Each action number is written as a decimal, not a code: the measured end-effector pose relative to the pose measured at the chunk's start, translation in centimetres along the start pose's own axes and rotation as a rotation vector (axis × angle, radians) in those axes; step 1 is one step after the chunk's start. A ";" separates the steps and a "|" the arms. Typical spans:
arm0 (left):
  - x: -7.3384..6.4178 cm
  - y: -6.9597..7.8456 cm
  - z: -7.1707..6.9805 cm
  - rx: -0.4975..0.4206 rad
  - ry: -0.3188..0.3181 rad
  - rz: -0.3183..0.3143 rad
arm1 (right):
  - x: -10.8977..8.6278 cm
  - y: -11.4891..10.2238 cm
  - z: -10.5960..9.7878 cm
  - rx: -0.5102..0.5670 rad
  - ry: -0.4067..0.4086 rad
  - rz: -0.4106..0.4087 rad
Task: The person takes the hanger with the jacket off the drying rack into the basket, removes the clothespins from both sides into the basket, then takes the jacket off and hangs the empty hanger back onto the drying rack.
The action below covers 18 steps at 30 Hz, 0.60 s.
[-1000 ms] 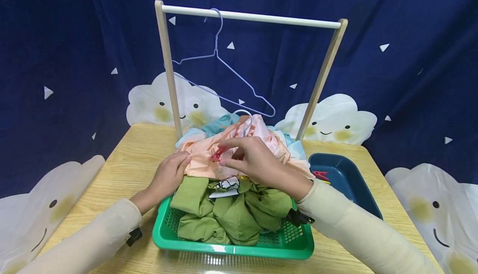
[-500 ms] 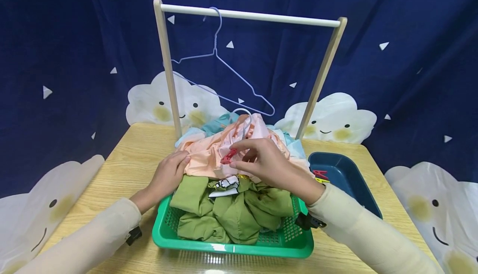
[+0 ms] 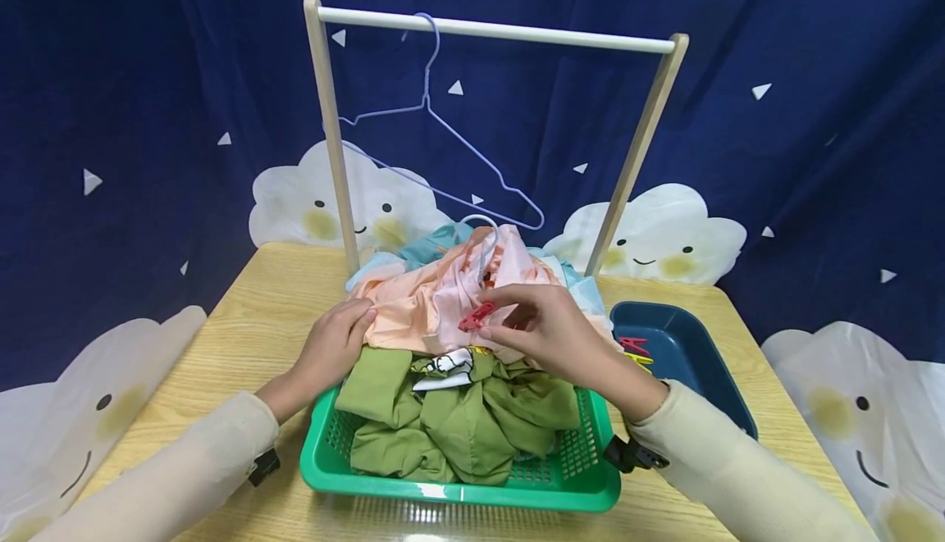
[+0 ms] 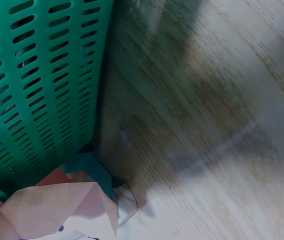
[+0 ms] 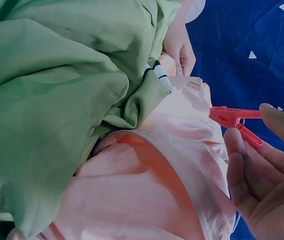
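Note:
Between the thumb and fingers of my right hand (image 3: pixel 554 333) is a red clothespin (image 5: pixel 249 114), held above the peach-pink garment (image 3: pixel 402 304). In the right wrist view its nose points toward the cloth and its two handles spread toward the fingers. My left hand (image 3: pixel 334 341) grips the left edge of the same garment with thumb and fingers. A pale hanger hook (image 3: pixel 481 219) rises from the pink cloth. In front lies a bunched green garment (image 3: pixel 465 427) with a white printed patch, in a green perforated basket (image 3: pixel 458 493).
A wooden rack with a white rail (image 3: pixel 546 34) stands behind the basket, and a lilac hanger (image 3: pixel 472 148) hangs from it. Right of the basket sits a dark blue tray (image 3: pixel 664 325) with a red clothespin (image 3: pixel 633 344) and a yellow clothespin (image 3: pixel 639 358). Light blue cloth (image 3: pixel 431 248) lies behind.
My right hand has moved right with the red clothespin, from near the left hand toward the middle of the pink garment. The left hand has stayed in place.

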<state>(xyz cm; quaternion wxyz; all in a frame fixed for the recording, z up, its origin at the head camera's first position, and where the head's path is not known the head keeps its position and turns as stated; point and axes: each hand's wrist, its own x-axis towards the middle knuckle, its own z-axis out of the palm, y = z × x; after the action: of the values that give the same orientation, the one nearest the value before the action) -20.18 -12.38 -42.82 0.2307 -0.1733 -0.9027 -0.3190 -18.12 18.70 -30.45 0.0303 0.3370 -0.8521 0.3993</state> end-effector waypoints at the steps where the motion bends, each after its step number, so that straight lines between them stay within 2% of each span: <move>1: 0.0 0.0 0.0 0.001 -0.001 0.000 | -0.1 0.1 -0.1 0.006 0.001 0.004; 18: 0.0 0.1 0.0 0.007 0.000 0.001 | -2.3 0.3 -2.1 -0.046 0.048 0.075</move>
<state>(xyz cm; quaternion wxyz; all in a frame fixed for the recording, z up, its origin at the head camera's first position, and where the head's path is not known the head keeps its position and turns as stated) -20.10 -12.33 -42.73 0.2317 -0.1731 -0.9037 -0.3159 -16.92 21.53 -29.97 0.0436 0.2945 -0.8720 0.3885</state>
